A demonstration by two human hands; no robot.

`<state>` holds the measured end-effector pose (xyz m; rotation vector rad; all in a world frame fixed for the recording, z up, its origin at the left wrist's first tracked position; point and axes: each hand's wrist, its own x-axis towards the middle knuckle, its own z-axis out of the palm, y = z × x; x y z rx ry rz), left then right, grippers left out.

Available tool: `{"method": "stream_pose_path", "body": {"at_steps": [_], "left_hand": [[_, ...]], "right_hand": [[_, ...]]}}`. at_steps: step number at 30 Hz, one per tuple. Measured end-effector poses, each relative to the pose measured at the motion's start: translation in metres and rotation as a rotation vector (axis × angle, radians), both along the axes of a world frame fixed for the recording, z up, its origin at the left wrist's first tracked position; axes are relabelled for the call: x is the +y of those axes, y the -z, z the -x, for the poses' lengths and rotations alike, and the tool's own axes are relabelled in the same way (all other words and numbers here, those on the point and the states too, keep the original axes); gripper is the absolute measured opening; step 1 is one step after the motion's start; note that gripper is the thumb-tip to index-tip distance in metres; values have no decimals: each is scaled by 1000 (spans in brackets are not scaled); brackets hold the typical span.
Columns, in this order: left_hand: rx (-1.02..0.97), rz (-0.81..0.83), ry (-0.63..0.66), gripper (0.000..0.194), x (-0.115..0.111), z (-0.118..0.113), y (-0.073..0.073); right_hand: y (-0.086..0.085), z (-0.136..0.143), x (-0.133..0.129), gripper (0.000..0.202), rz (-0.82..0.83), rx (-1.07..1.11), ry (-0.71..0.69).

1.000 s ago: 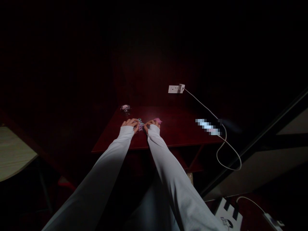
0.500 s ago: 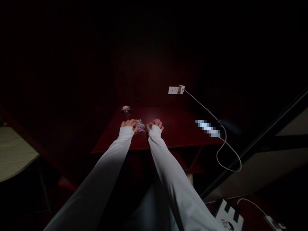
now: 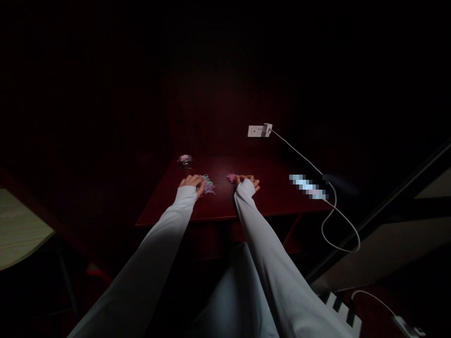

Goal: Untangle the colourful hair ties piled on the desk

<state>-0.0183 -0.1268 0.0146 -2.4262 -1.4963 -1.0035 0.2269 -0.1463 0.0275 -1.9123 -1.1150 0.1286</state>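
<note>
- Two pale sleeves [image 3: 165,234] cross the front edge of the dark red table [image 3: 275,197], with tabletop showing between that edge and both hands.
- A pale wood-grain surface [image 3: 23,230] with a rounded edge sits well apart, left of the table.
- The left hand [image 3: 192,182] is over the table's left half, fingers bent and close together; whether they pinch anything I cannot tell.
- Against its thumb side, on the table, lies a pile of mauve and pale green loops [image 3: 209,187].
- The right hand [image 3: 249,182] is near the table's middle, fingers slightly spread, tips at a pink bunch [image 3: 231,178] on the table; I cannot tell if they grip it.
- A strip of tabletop separates pile and bunch; a wider stretch runs rightward from the right hand.
- At the table's right end, a pixelated bright slab [image 3: 306,187] meets a white cable [image 3: 298,152] looping past the front corner.
- A lidded clear jar [image 3: 185,160] stands near the table's back left corner.
- Above the table's back edge is a wall socket [image 3: 254,131].
</note>
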Motion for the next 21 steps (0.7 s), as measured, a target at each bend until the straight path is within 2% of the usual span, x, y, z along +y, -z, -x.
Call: {"method": "stream_pose_path", "body": {"at_steps": [4, 9, 12, 15, 17, 21], "left_hand": [[-84, 21, -180, 20, 3, 1, 0], [-320, 53, -395, 30, 2, 7, -3], [-405, 137, -456, 35, 3, 11, -4], [-398, 217, -447, 35, 4, 13, -6], [-395, 243, -449, 34, 4, 12, -8], [-457, 211, -476, 39, 2, 6, -12]], "right_hand": [[-2, -10, 2, 29, 44, -36, -11], [0, -12, 6, 24, 59, -94, -20], [1, -11, 6, 24, 63, -117, -4], [0, -6, 3, 27, 23, -180, -23], [0, 2, 0, 28, -10, -273, -120], [0, 26, -7, 23, -16, -472, -487]]}}
